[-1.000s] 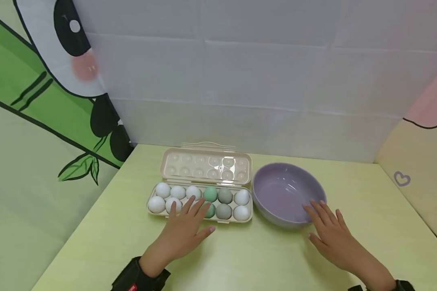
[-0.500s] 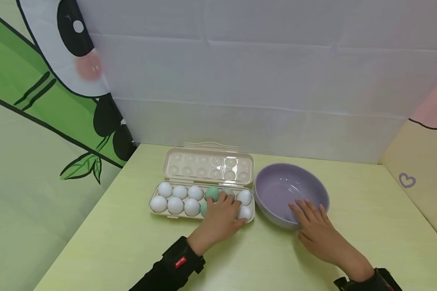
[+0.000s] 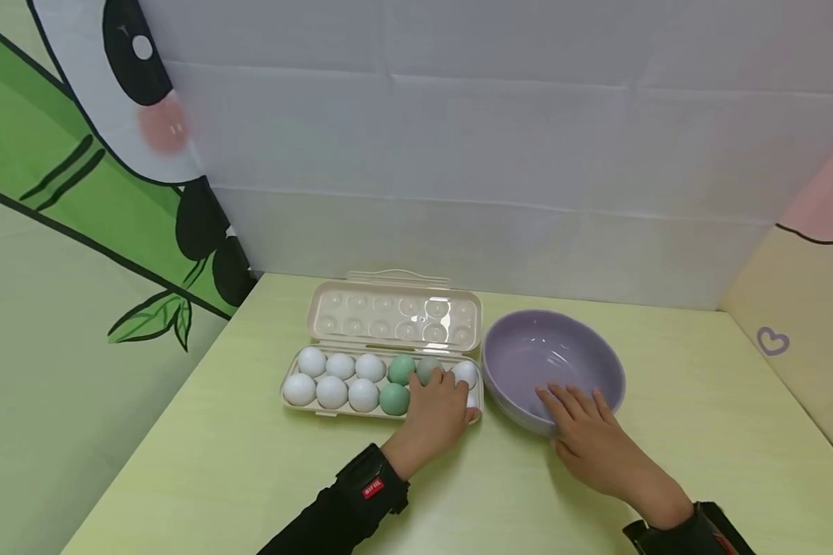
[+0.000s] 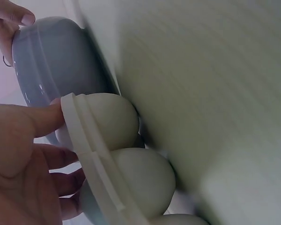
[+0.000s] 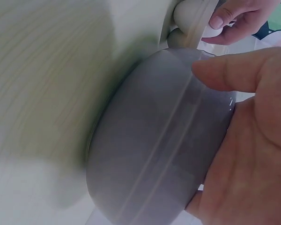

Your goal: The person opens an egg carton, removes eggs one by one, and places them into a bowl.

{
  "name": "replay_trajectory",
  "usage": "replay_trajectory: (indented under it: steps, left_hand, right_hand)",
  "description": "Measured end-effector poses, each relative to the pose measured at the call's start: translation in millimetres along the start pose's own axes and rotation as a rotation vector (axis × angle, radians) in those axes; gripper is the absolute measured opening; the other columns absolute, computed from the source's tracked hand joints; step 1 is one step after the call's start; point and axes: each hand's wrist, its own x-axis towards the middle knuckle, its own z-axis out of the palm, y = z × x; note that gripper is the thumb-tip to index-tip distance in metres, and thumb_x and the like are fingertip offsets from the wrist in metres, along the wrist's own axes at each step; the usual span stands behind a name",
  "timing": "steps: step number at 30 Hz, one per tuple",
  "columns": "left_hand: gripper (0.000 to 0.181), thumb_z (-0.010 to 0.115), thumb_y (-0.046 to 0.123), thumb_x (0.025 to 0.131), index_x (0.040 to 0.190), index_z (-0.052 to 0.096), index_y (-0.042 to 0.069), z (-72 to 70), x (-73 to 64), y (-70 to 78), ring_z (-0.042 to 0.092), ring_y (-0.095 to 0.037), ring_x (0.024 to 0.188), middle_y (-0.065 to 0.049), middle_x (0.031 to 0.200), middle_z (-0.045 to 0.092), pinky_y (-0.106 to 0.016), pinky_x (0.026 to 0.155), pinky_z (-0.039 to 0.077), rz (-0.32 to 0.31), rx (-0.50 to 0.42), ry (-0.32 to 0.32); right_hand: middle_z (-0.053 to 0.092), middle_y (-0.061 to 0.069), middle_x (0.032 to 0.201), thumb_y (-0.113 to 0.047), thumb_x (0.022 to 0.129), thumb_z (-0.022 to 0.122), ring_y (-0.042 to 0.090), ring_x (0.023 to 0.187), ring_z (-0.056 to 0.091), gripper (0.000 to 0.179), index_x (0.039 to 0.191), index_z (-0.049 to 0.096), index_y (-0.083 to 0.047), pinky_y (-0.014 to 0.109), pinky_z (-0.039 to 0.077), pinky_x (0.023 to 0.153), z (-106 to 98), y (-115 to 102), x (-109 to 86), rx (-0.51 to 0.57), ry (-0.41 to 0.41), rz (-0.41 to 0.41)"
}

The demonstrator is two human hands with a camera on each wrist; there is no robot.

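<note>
Head view: one egg carton point(image 3: 319, 408), nine eggs visible, one bowl point(image 3: 521, 339).

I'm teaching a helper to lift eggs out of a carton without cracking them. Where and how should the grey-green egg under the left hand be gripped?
Probably from straight above. The grey-green egg sits in a cup of the carton with only its rounded top exposed and neighbours close by. Curl fingertips around that upper dome, as the left hand is placed, and lift vertically.

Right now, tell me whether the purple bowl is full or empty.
Empty. In the head view the purple bowl shows only its bare inner surface, apart from the right hand whose fingers reach over the near rim.
</note>
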Motion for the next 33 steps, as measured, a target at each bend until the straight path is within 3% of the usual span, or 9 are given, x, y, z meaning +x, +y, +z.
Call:
replay_trajectory:
  steps: [4, 9, 14, 17, 20, 23, 27, 30, 33]
  left_hand:
    - [0.039, 0.050, 0.052, 0.085, 0.087, 0.054, 0.013, 3.0, -0.2, 0.8, 0.042, -0.019, 0.083, -0.003, 0.080, 0.047, -0.045, 0.069, 0.036, 0.007, 0.048, 0.030]
    - [0.036, 0.050, 0.048, 0.087, 0.089, 0.056, 0.012, 2.7, -2.6, 0.1, 0.043, -0.019, 0.083, -0.003, 0.080, 0.049, -0.042, 0.065, 0.035, 0.015, 0.048, 0.073]
    - [0.033, 0.049, 0.044, 0.089, 0.096, 0.054, 0.013, -8.5, -6.2, -1.8, 0.042, -0.020, 0.087, -0.002, 0.086, 0.051, -0.041, 0.068, 0.034, 0.010, -0.030, 0.120]
    - [0.032, 0.047, 0.041, 0.091, 0.106, 0.052, 0.013, -21.2, -8.6, -5.4, 0.042, -0.021, 0.093, -0.003, 0.095, 0.052, -0.042, 0.072, 0.033, 0.014, -0.141, 0.146]
    - [0.033, 0.045, 0.036, 0.093, 0.116, 0.050, 0.013, -34.0, -13.9, -9.6, 0.044, -0.021, 0.099, -0.004, 0.104, 0.053, -0.042, 0.078, 0.035, 0.028, -0.405, 0.157]
    - [0.033, 0.043, 0.030, 0.095, 0.121, 0.049, 0.011, -41.8, -22.7, -14.1, 0.048, -0.019, 0.096, -0.005, 0.106, 0.053, -0.038, 0.081, 0.040, 0.023, -0.823, 0.111]
    - [0.034, 0.044, 0.022, 0.096, 0.124, 0.046, 0.004, -47.3, -33.0, -17.5, 0.053, -0.019, 0.089, -0.010, 0.110, 0.052, -0.034, 0.079, 0.047, -0.048, -1.357, 0.008]
    - [0.036, 0.044, 0.018, 0.095, 0.126, 0.043, 0.000, -50.8, -36.3, -16.9, 0.055, -0.023, 0.092, -0.017, 0.116, 0.051, -0.038, 0.085, 0.046, -0.085, -1.620, -0.058]
    - [0.038, 0.044, 0.017, 0.096, 0.129, 0.039, 0.000, -53.8, -38.6, -12.9, 0.054, -0.023, 0.100, -0.017, 0.122, 0.049, -0.042, 0.092, 0.042, -0.077, -1.791, -0.123]
  right_hand:
    - [0.055, 0.007, 0.110, -0.008, 0.084, 0.054, 0.028, 0.101, 0.051, 0.038, 0.121, 0.046, -0.008, 0.050, 0.038, 0.086, 1.3, 0.5, 1.9, -0.090, 0.051, -0.049]
    - [0.045, -0.004, 0.077, -0.007, 0.082, 0.058, 0.018, 0.072, 0.048, 0.014, 0.090, 0.047, -0.011, 0.038, 0.039, 0.065, 1.7, 1.5, 2.5, -0.169, 0.071, -0.087]
    - [0.046, -0.004, 0.076, -0.008, 0.082, 0.058, 0.018, 0.070, 0.048, 0.015, 0.090, 0.047, -0.012, 0.037, 0.039, 0.063, 2.3, 2.9, 2.0, -0.174, 0.074, -0.087]
    - [0.053, -0.002, 0.084, -0.009, 0.083, 0.056, 0.021, 0.077, 0.053, 0.017, 0.099, 0.050, -0.011, 0.040, 0.042, 0.067, -0.4, 2.9, 2.9, -0.147, 0.032, -0.071]
    - [0.057, 0.004, 0.098, -0.011, 0.084, 0.055, 0.027, 0.089, 0.055, 0.028, 0.111, 0.048, -0.008, 0.047, 0.043, 0.076, -8.4, 0.8, 4.8, -0.067, -0.060, -0.040]
    - [0.053, 0.010, 0.116, -0.020, 0.086, 0.057, 0.032, 0.105, 0.050, 0.045, 0.126, 0.040, -0.006, 0.051, 0.039, 0.088, -17.4, -3.5, 8.5, 0.028, -0.089, -0.029]
    - [0.041, 0.005, 0.133, -0.034, 0.086, 0.060, 0.024, 0.120, 0.040, 0.065, 0.137, 0.026, -0.013, 0.046, 0.034, 0.097, -29.3, -17.1, 18.0, 0.131, 0.025, -0.087]
    - [0.034, -0.002, 0.138, -0.035, 0.084, 0.062, 0.016, 0.121, 0.037, 0.071, 0.140, 0.020, -0.020, 0.041, 0.038, 0.096, -38.7, -34.1, 26.6, 0.186, 0.106, -0.185]
    - [0.033, -0.004, 0.137, -0.032, 0.082, 0.066, 0.013, 0.115, 0.043, 0.074, 0.140, 0.022, -0.023, 0.036, 0.045, 0.088, -45.5, -51.9, 32.6, 0.192, 0.155, -0.298]
